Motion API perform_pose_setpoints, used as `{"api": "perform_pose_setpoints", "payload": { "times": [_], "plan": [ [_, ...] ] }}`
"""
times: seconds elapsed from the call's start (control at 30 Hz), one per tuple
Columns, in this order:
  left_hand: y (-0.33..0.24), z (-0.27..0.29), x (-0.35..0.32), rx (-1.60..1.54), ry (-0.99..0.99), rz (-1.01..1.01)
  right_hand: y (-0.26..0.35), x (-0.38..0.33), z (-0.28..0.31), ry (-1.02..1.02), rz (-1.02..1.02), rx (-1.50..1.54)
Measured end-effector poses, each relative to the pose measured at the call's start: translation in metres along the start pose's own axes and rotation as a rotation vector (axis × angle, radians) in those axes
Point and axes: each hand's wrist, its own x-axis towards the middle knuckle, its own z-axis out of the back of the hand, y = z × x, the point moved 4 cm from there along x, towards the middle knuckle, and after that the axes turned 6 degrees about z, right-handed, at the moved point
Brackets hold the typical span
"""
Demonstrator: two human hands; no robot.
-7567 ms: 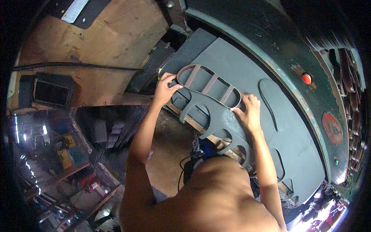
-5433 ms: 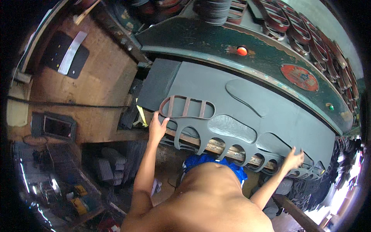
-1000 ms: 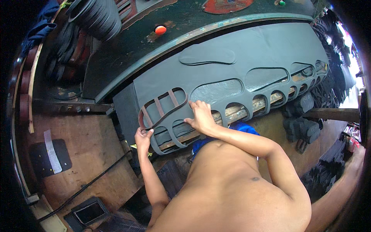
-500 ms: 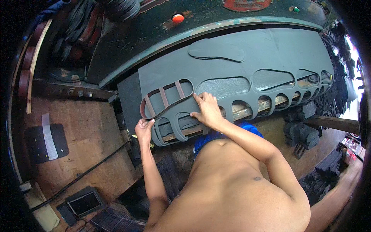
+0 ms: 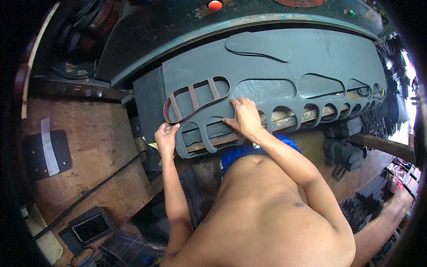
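Note:
A large grey rubber sheet [image 5: 329, 58] lies on a green machine bed [image 5: 178, 49], with several sole-shaped holes cut along its near edge. A metal sole-shaped cutting die [image 5: 195, 98] with cross bars rests on the sheet's left end. My left hand [image 5: 166, 135] grips the die's near left rim. My right hand [image 5: 243, 116] presses flat on the sheet beside the die's right end. One cut sole shape [image 5: 258, 46] lies loose on the sheet further back.
A red button [image 5: 215, 5] sits on the machine's far side. A wooden floor [image 5: 102, 147] with a black cable [image 5: 89, 196] lies to the left. Stacks of dark cut pieces [image 5: 342, 153] stand at the right under the bed.
The view has swung and moved closer. My left hand has risen from below the sheet's edge to grip the die's rim. My right hand stays on the sheet by the die.

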Motion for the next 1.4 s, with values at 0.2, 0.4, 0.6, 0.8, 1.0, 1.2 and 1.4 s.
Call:
{"api": "perform_pose_setpoints", "payload": {
  "times": [0.2, 0.4, 0.6, 0.8, 1.0, 1.2, 1.4],
  "plan": [
    [0.008, 0.006, 0.004, 0.011, 0.027, -0.059, 0.002, -0.004, 0.001, -0.008, 0.029, -0.044],
    [-0.020, -0.004, -0.013, 0.135, -0.059, -0.060, -0.004, -0.022, 0.030, -0.095, 0.149, 0.077],
    [-0.089, -0.029, -0.061, 0.488, -0.205, -0.594, -0.102, -0.054, 0.117, -0.510, -0.194, 0.067],
    [-0.117, -0.095, -0.057, 0.483, -0.002, -0.750, -0.160, 0.036, 0.132, -0.509, -0.125, -0.066],
    [-0.115, -0.128, -0.050, 0.599, -0.196, -0.754, -0.182, 0.125, 0.130, -0.069, -0.249, -0.206],
    [-0.105, -0.131, -0.053, 0.528, -0.254, -0.784, -0.170, 0.113, 0.148, 0.176, -0.263, -0.059],
    [-0.126, -0.129, -0.067, 0.445, -0.258, -0.686, -0.132, 0.053, 0.153, 0.103, -0.294, 0.977]
  ]
}}
